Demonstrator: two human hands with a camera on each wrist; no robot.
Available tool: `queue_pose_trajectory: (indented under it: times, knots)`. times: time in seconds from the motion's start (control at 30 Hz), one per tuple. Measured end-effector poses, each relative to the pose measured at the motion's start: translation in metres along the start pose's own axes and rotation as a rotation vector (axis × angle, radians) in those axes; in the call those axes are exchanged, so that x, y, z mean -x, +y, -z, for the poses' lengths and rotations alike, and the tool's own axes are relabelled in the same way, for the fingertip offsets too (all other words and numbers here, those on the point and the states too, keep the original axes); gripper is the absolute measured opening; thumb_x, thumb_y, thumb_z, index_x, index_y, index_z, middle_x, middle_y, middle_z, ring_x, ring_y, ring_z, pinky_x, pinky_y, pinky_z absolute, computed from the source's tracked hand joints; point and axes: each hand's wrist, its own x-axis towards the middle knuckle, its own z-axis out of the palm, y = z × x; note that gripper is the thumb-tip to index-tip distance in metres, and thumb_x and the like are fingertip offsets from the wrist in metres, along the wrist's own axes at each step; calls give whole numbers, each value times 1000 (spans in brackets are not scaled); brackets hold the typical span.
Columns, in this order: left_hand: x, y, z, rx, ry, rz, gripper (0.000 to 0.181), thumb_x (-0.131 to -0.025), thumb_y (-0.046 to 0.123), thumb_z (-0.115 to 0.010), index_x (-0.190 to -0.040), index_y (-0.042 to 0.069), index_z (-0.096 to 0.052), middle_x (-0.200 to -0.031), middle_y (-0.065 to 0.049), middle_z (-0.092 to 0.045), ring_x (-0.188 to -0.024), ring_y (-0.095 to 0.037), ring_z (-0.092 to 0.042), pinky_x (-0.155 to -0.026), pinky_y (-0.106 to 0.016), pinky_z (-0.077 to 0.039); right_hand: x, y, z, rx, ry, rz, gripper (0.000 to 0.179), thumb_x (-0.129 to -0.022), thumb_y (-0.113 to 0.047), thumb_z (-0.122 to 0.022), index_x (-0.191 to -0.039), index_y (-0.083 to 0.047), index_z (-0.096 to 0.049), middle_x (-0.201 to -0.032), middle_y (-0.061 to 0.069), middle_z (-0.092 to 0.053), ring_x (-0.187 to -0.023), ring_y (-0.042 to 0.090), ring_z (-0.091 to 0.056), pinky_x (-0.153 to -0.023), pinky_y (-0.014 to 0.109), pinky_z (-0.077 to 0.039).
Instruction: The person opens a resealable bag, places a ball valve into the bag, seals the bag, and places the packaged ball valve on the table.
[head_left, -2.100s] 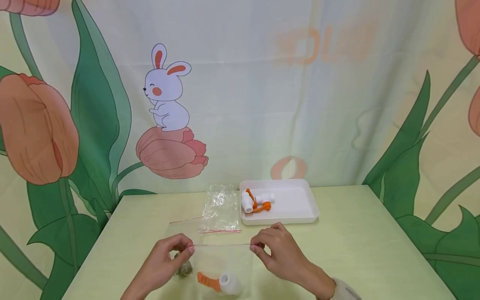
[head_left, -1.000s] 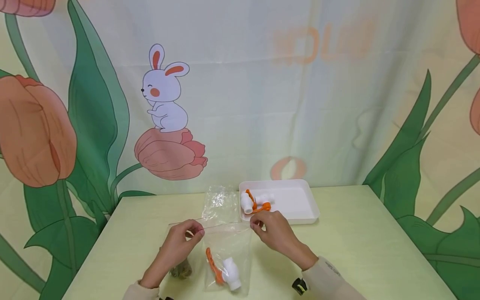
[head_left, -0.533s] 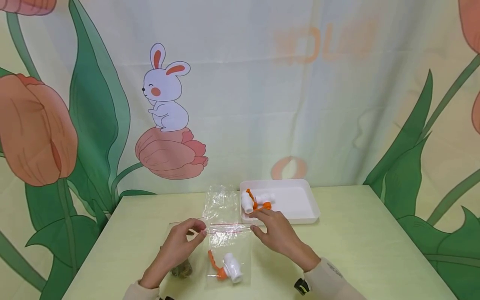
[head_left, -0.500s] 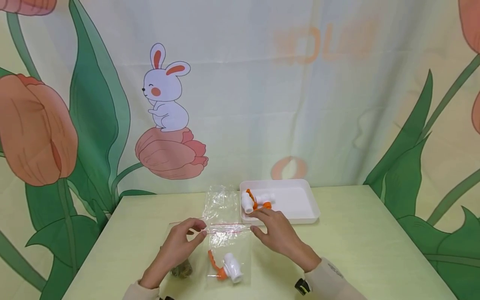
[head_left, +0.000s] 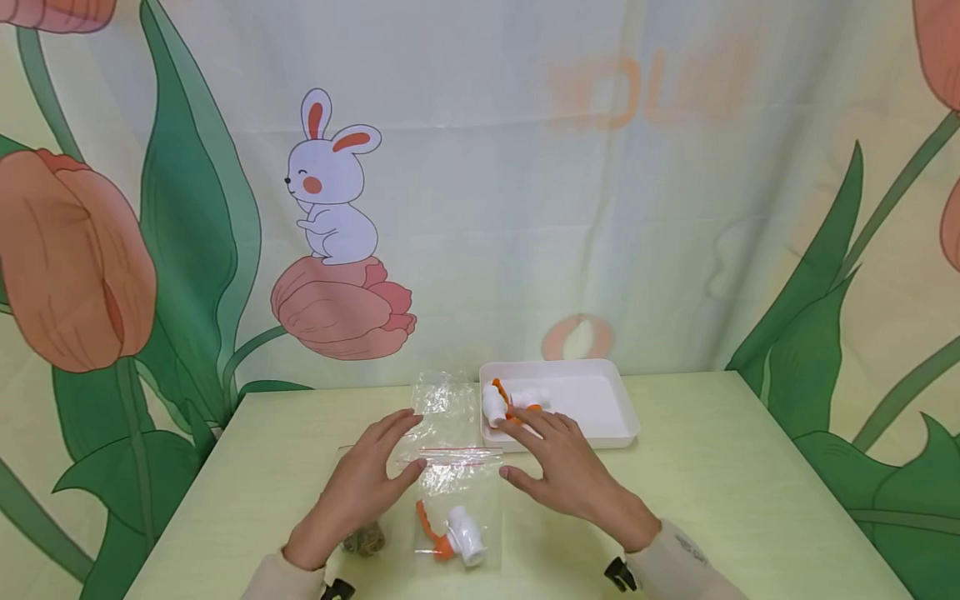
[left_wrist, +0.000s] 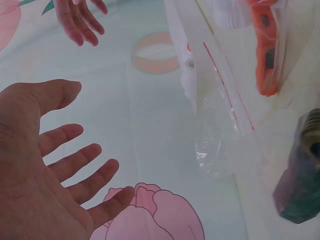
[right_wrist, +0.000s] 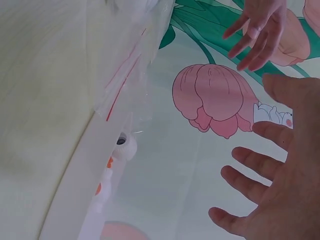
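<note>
Both hands are open with fingers spread, apart from each other and holding nothing. My left hand (head_left: pixel 363 475) is at the left side of a clear zip bag (head_left: pixel 486 500) with a red-lined seal, lying on the table. Inside the bag is a white plastic ball valve (head_left: pixel 467 536) with an orange lever handle (head_left: pixel 427 521). My right hand (head_left: pixel 573 471) is at the bag's right side, its fingertips overlapping the front of a white tray (head_left: pixel 592 408) in the head view. The right wrist view shows the right hand's (right_wrist: pixel 275 170) fingers extended.
In the tray lie white valves (head_left: pixel 493 406) with orange handles. Behind the filled bag lies another clear bag (head_left: pixel 442 404). A bagged dark, brassy threaded fitting (left_wrist: pixel 300 172) sits beside the left forearm. A printed curtain (head_left: pixel 480 208) hangs behind the table.
The hands pinched the bag's top edge and lowered the bag with the valve flat onto the table. The left fingers have since let go and spread; both hands now sit off the seal.
</note>
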Motion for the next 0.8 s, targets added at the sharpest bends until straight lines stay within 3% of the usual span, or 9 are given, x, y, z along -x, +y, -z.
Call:
queue_pose_trajectory:
  times: [0.17, 0.37, 0.63, 0.8]
  knots:
    - [-10, 3, 3, -73, -21, -59, 70, -87, 36, -73, -148, 19, -43, -156, -7, -39, -141, -33, -41, -103, -59, -44, 5, -1, 8, -2, -43, -13, 62, -92, -58, -57, -147, -34, -43, -157, -5, -38, -144, 29, -37, -111, 63, -31]
    - [-26, 7, 1, -102, -68, -99, 76, -86, 36, -73, -151, 16, -38, -160, -11, -32, -144, -38, -34, -113, -59, -33, 13, 2, 17, 5, -75, -39, 67, -92, -66, -49, -151, -37, -36, -161, -8, -29, -149, 26, -28, -115, 66, -23]
    - [-51, 4, -9, -123, -144, -87, 78, -89, 39, -69, -154, 15, -33, -162, -14, -27, -147, -40, -28, -118, -56, -26, 25, 5, 25, 23, -85, -42, 71, -92, -66, -48, -152, -31, -35, -163, -3, -25, -150, 28, -26, -116, 66, -19]
    - [-65, -3, -20, -153, -204, -51, 79, -90, 43, -66, -155, 17, -30, -164, -12, -22, -149, -40, -22, -118, -61, -23, 33, 6, 26, 32, -80, -33, 71, -92, -66, -48, -153, -33, -32, -164, -4, -22, -149, 30, -28, -115, 67, -20]
